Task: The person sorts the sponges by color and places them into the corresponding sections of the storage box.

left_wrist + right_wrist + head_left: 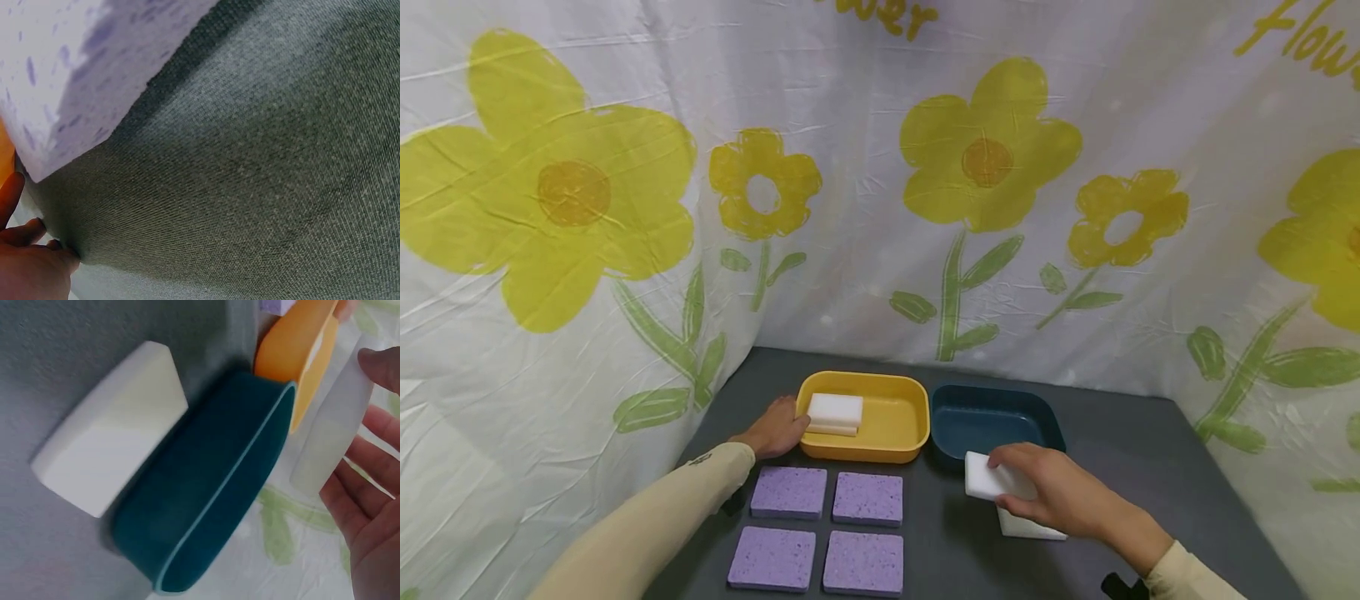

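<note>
My right hand (1060, 487) holds a white sponge block (981, 477) between thumb and fingers, raised above the table in front of the dark teal tray (951, 450). In the right wrist view that held sponge (334, 422) is tilted, beyond the tray's rim. Below it, another white sponge (1030, 527) lies on the table, partly hidden by the hand. My left hand (775, 429) is at the left side of the yellow tray (887, 379), its thumb overlapping the rim. White sponges (837, 408) lie stacked in the left part of that tray.
Several purple speckled sponges (788, 492) lie in two rows on the dark grey table (1097, 417), in front of the yellow tray. The two trays stand side by side. A white curtain (850, 292) printed with yellow flowers hangs around the back and sides.
</note>
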{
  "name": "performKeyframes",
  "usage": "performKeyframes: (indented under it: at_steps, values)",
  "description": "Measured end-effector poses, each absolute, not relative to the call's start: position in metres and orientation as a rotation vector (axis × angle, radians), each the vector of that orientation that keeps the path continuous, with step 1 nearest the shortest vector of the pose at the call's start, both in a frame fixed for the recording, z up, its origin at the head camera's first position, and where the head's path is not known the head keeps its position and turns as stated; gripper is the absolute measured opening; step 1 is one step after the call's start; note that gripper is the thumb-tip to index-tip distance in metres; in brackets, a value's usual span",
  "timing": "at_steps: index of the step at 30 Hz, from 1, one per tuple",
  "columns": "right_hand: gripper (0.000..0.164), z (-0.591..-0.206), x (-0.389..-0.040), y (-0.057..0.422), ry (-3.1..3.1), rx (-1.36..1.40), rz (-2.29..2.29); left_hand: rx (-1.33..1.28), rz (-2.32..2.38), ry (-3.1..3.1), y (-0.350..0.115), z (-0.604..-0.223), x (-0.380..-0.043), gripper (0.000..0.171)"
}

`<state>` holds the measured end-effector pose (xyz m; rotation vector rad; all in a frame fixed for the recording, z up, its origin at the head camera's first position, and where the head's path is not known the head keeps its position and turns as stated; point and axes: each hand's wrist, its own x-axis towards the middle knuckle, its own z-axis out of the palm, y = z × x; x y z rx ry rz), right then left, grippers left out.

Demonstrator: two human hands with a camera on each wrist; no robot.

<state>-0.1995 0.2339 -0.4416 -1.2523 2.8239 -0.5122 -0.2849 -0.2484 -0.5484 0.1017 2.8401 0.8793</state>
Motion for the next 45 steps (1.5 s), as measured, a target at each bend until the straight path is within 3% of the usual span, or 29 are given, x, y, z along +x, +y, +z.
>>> performKeyframes:
  at_steps: [14, 25, 34, 45]
  values:
    - [0.034, -0.429, -0.241, 0.187, 2.865, -1.306, -0.409, 0.150, 0.905, 2.856, -0.252, -0.551, -0.287, 0.049]
    - [0.036, -0.429, -0.275, 0.155, 2.893, -1.317, -0.436, 0.188, 0.959, 2.878, -0.268, -0.592, -0.313, 0.052]
    - [0.037, -0.434, -0.296, 0.123, 2.844, -1.271, -0.416, 0.190, 0.958, 2.865, -0.256, -0.555, -0.290, 0.047]
    - [0.038, -0.446, -0.314, 0.090, 2.790, -1.344, -0.330, 0.198, 0.917, 2.899, -0.251, -0.552, -0.284, 0.047]
